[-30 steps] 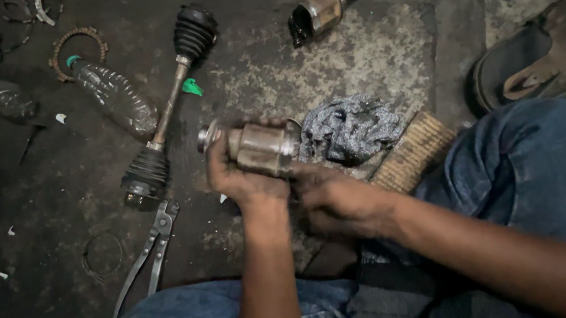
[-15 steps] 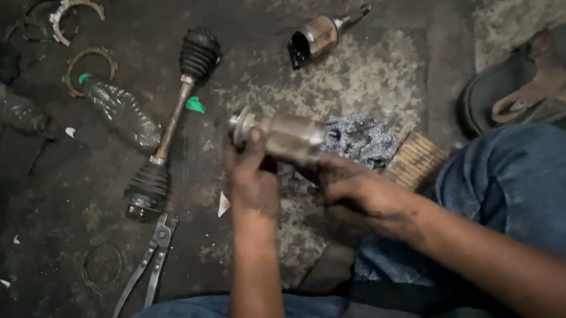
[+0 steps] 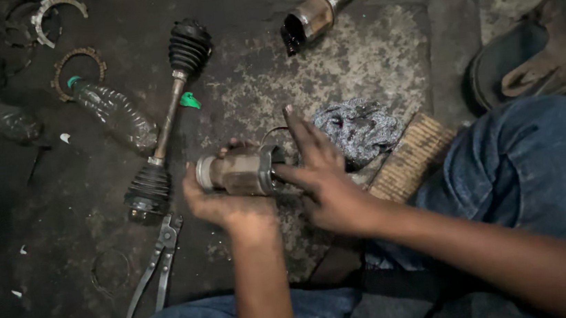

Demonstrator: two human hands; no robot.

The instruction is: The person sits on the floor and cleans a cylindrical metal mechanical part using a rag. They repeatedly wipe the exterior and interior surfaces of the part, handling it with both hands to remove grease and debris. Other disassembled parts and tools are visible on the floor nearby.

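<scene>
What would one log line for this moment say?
left hand: grips metal joint housing | right hand: open, fingers at housing's end | floor: axle shaft, pliers

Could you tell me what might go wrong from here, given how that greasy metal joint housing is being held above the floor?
The left hand alone cups the joint housing from below; greasy, it could slip onto the floor. The right hand has fingers at its open end, where they might get pinched. The pliers lie near the knee, easy to kneel on.

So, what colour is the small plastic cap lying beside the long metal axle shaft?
Bright green cap, beside the axle shaft, clearest in the head view.
</scene>
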